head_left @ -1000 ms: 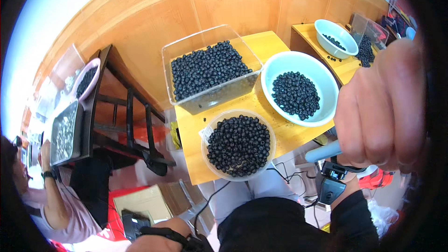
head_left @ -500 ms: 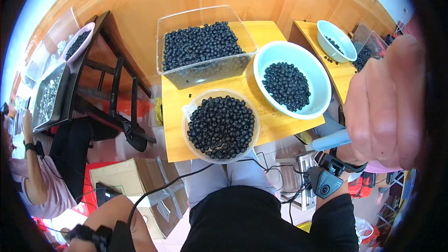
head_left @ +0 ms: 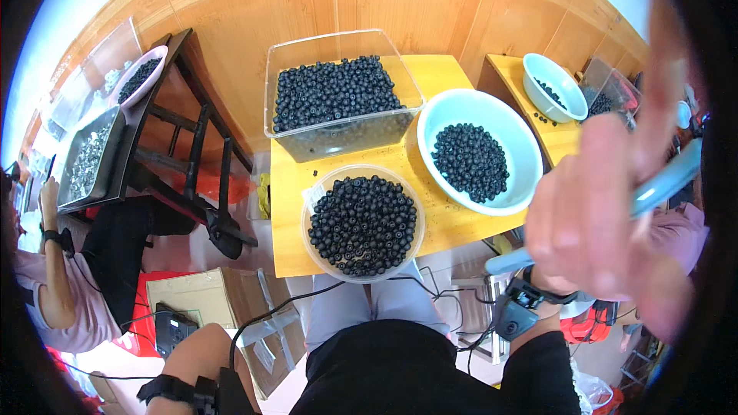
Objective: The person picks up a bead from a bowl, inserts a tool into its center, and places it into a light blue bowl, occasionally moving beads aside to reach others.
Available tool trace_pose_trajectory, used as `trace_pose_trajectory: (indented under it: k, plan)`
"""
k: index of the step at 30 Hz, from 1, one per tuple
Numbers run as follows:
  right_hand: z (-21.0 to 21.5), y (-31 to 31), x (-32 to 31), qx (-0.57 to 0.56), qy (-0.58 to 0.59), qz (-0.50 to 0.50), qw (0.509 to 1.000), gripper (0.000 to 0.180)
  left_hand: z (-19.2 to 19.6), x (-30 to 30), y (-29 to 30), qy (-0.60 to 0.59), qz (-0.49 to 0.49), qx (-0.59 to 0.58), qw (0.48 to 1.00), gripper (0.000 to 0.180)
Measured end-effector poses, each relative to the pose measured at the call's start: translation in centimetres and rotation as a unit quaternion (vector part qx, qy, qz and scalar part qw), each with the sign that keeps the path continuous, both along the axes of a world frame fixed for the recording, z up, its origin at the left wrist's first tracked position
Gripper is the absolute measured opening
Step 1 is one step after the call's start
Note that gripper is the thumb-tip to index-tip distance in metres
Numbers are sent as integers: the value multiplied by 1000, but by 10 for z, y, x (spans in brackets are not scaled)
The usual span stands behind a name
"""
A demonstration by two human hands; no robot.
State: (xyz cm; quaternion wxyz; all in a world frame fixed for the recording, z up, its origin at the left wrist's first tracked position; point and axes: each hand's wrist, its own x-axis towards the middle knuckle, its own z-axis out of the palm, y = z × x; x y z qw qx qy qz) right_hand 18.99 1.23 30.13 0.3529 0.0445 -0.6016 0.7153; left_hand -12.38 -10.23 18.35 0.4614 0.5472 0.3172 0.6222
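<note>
The right hand (head_left: 607, 215), raised close to the camera, is clamped around a light-blue handle (head_left: 653, 188) right of the yellow desk (head_left: 430, 77). The left hand is out of view. The round tub of dark berries (head_left: 363, 223) overhangs the desk's near edge, below the clear bin (head_left: 338, 96), left of the blue bowl (head_left: 475, 152). Wood-panelled wall behind.

Light-blue tool handle (head_left: 661, 184) slants through the fist.

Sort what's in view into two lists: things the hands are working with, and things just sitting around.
In use:
right hand gripping a light blue handle
round clear bowl of dark berries
blue bowl of berries
clear rectangular tub of berries

Lying about:
cardboard box
dark wooden stool
small blue bowl on the side table
</note>
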Motion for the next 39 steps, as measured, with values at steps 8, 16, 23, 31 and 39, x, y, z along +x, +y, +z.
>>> trace_pose_trajectory:
  k: [8, 16, 23, 31, 39]
  plan:
    - [-167, -22, -3, -148, -220, -398, 878, 22, -30, 34, 28, 91, 70, -121, 986, 19]
    - [-261, -45, -12, -178, -308, -493, 794, 10, -182, 47, 86, 354, 215, -96, 905, 20]
    - [-273, -43, -22, -118, -313, -481, 810, 10, -183, 69, 102, 541, 231, -38, 808, 24]
    - [-285, -48, -34, -128, -343, -464, 807, 11, -183, 61, 105, 499, 223, -30, 837, 19]
    - [-258, -48, -38, -20, -387, -450, 804, 12, -159, 65, 81, -228, -141, -321, 908, 17]
